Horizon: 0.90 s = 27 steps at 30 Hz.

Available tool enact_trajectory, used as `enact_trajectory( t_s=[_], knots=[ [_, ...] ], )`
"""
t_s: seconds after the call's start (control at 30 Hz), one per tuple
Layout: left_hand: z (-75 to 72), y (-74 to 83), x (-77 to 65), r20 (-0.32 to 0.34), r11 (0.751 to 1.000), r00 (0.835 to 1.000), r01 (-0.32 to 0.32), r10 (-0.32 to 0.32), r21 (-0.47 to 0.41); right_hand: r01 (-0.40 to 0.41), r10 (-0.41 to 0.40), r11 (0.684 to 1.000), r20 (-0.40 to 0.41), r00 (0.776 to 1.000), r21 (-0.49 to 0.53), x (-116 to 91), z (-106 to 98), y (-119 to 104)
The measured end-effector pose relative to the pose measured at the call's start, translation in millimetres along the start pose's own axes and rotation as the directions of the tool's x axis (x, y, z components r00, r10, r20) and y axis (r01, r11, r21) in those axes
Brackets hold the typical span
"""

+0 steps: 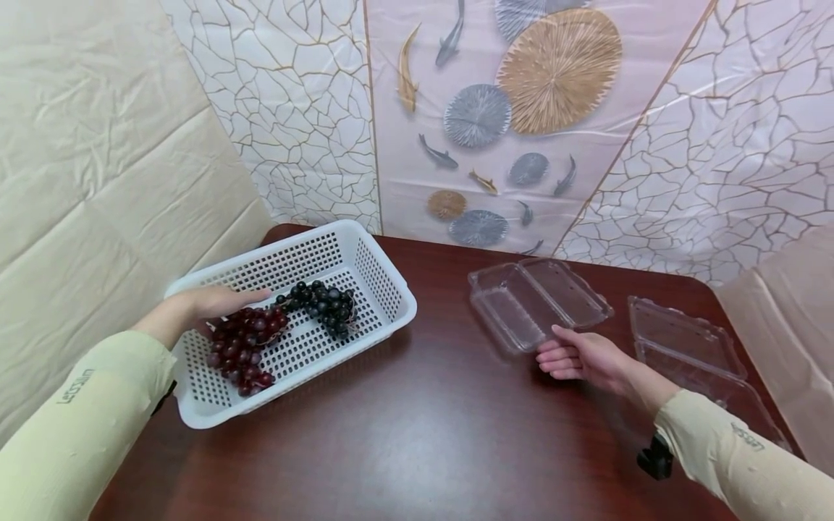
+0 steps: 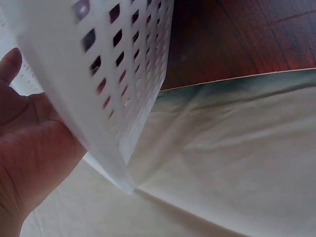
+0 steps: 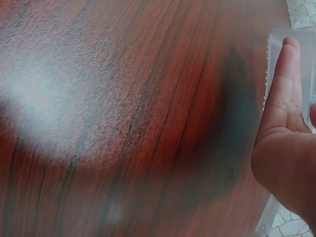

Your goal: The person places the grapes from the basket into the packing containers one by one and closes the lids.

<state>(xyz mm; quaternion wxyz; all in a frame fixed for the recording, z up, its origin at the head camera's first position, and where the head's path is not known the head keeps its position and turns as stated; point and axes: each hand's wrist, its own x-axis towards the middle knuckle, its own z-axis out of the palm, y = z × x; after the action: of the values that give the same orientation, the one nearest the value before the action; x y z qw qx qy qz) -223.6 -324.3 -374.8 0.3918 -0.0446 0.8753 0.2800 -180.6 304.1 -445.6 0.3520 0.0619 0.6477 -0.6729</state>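
Observation:
My left hand [image 1: 211,300] reaches over the left end of a white plastic basket [image 1: 326,370], beside a bunch of dark red grapes [image 1: 239,351]. Its thumb is straight; most of its other fingers are hidden, so contact with the grapes is unclear. A bunch of black grapes [image 1: 326,304] lies in the middle of that basket. On the right, my right hand [image 1: 596,360] has its fingers extended at the near edge of a clear plastic clamshell box [image 1: 511,311], whose lid is folded back. In the right wrist view the box [image 3: 307,42] shows behind the fingers.
A second clear clamshell box [image 1: 691,336] lies open at the table's right edge, partly behind my right forearm. Fabric-covered walls enclose the brown table [image 1: 404,434] at the back and sides.

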Motion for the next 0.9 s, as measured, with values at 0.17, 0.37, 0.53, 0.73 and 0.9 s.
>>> enact_trajectory(
  t_s=[0.17,0.37,0.53,0.73,0.9],
  knots=[
    [-0.5,-3.8,0.4,0.016,0.999,1.0,-0.011,0.012,-0.052,0.011,-0.012,1.0,-0.019,1.0,-0.021,-2,-1,3],
    [-1.0,-7.9,2.5,0.056,0.994,0.998,-0.026,0.032,-0.108,0.019,-0.02,0.999,-0.031,0.999,-0.034,-4,-1,5],
    [1.0,-7.1,2.9,0.062,0.994,0.997,-0.038,0.045,-0.107,0.023,-0.024,0.999,-0.026,0.999,-0.045,-6,1,5],
    [5.7,-5.2,2.1,0.047,0.995,0.998,-0.046,0.05,-0.085,0.025,-0.027,0.998,-0.027,0.999,-0.064,-6,1,5],
    [10.3,-5.7,3.1,0.036,0.996,0.998,-0.053,0.055,-0.068,0.023,-0.026,0.994,-0.037,0.999,-0.104,-5,1,6]
  ],
)
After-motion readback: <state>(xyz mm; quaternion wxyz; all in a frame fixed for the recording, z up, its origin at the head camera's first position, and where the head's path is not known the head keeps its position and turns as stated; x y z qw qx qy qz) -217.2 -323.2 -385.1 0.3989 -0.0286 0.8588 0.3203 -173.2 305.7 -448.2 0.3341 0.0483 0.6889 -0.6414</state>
